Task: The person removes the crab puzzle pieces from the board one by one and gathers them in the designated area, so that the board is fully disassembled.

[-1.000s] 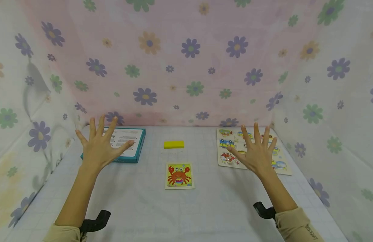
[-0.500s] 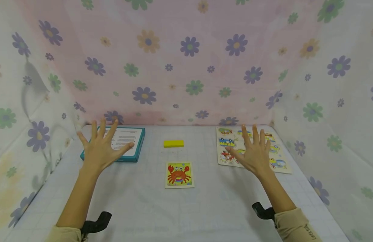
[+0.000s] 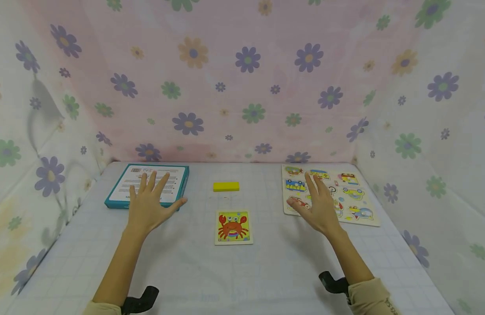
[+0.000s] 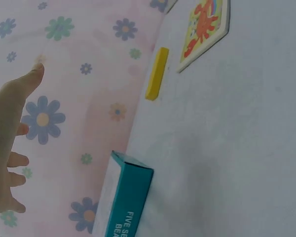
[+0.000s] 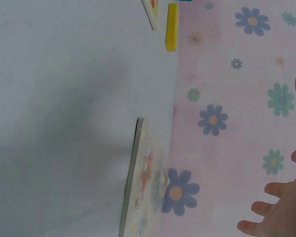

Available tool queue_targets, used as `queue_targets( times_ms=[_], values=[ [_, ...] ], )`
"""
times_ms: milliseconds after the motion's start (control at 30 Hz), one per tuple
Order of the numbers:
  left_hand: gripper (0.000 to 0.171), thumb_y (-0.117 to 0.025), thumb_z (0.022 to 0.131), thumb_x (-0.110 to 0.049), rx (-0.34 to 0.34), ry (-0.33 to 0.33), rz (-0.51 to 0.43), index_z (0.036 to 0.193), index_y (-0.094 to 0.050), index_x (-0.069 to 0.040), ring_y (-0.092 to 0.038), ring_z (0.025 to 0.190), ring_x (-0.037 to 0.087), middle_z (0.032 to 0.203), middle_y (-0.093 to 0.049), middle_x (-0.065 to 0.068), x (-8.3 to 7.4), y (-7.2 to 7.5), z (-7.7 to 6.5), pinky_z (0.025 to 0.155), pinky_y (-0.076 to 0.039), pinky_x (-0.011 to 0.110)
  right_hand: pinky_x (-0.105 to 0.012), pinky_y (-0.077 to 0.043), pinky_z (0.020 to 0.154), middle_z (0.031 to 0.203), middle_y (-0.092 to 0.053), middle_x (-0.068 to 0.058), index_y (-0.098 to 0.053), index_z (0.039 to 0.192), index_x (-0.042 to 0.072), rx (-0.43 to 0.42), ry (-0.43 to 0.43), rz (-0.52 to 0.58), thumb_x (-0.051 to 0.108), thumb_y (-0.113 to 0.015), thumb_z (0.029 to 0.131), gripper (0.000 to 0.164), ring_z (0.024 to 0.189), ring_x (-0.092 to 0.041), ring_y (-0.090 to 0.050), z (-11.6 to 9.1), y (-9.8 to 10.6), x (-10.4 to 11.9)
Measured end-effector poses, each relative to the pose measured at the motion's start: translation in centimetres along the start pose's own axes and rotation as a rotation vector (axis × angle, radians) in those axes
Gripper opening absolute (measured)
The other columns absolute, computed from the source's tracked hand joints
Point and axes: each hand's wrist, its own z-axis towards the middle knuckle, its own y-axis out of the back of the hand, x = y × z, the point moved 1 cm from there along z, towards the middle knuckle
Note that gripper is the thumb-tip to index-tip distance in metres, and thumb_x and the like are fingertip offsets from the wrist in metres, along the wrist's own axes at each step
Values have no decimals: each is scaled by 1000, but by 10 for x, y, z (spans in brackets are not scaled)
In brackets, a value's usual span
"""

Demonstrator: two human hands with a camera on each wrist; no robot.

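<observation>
My left hand point(image 3: 148, 210), fingers spread, hovers above the table in front of a teal-edged box point(image 3: 120, 186) with a white printed top. It holds nothing. On the other side my right hand point(image 3: 319, 210), also spread and without anything in it, hangs over the near left part of a wooden vehicle puzzle board point(image 3: 354, 205), hiding some of its pictures. Between the hands lies a small square crab puzzle point(image 3: 233, 228). Behind that is a yellow rectangular block point(image 3: 226, 187). In the left wrist view, the box point(image 4: 130, 197) shows white lettering on its side.
A white cloth covers the table point(image 3: 234, 280). A pink flowered curtain point(image 3: 226, 100) rises at the table's back edge, and pale flowered sheets close off the left and right sides. Each wrist carries a black camera mount point(image 3: 141, 299).
Both hands have drawn inward and a little closer to the person. More of the box's top and of the vehicle board now shows. The objects on the table have stayed put.
</observation>
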Motion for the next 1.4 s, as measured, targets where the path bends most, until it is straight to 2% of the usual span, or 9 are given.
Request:
queue_targets(
  times_ms=[67, 200, 267, 367, 567, 833, 1133, 1400],
  values=[
    [88, -58, 77, -66, -19, -9, -19, 140, -44, -7, -28, 134, 48, 142, -37, 28, -4, -9, -3, 103, -16, 72, -74, -21, 97, 149, -25, -25, -19, 151, 18, 3, 17, 16, 49, -63, 83, 88, 134, -49, -23, -2, -6, 3],
    [79, -65, 75, -60, -77, -53, -77, 128, -56, -2, -52, 116, 45, 124, -57, 26, -14, -27, -9, 97, -36, 64, -69, -27, 99, 143, -33, -27, -27, 148, 11, 29, 60, 65, 44, -67, 82, 84, 130, -48, -30, -8, -21, 10],
    [75, -67, 75, -57, -88, -69, -116, 124, -59, -2, -57, 109, 42, 118, -61, 24, -20, -36, -13, 92, -44, 59, -66, -30, 100, 142, -35, -26, -31, 146, 9, 55, 75, 80, 44, -68, 82, 82, 129, -45, -33, -10, -30, 15],
    [72, -69, 75, -54, -71, -89, -169, 123, -60, -2, -58, 109, 39, 118, -62, 22, -30, -50, -18, 90, -48, 54, -61, -33, 101, 139, -39, -23, -34, 145, 8, 86, 93, 108, 44, -70, 81, 82, 128, -41, -36, -14, -42, 22],
    [67, -73, 76, -48, 0, -134, -257, 125, -59, -4, -54, 115, 35, 124, -59, 19, -50, -75, -27, 93, -47, 51, -55, -40, 99, 133, -48, -17, -44, 139, 6, 144, 131, 160, 40, -75, 78, 76, 123, -35, -43, -21, -66, 38],
    [64, -78, 74, -38, 71, -191, -353, 126, -58, -6, -52, 118, 32, 125, -57, 15, -74, -105, -38, 96, -46, 49, -50, -41, 100, 127, -55, -16, -58, 125, 1, 280, 132, 208, 34, -77, 77, 61, 121, -34, -48, -29, -94, 60],
    [60, -80, 71, -39, 66, -241, -380, 119, -63, -6, -51, 122, 32, 125, -58, 15, -86, -126, -38, 99, -42, 51, -50, -41, 100, 124, -57, -18, -61, 120, 1, 342, 180, 208, 30, -81, 72, 59, 118, -36, -50, -31, -110, 67],
    [62, -77, 73, -43, 175, -217, -362, 122, -62, -10, -43, 129, 32, 130, -56, 13, -88, -135, -38, 107, -29, 57, -50, -41, 99, 124, -57, -18, -62, 120, 3, 357, 183, 187, 28, -82, 71, 58, 117, -36, -49, -33, -115, 61]
  ],
)
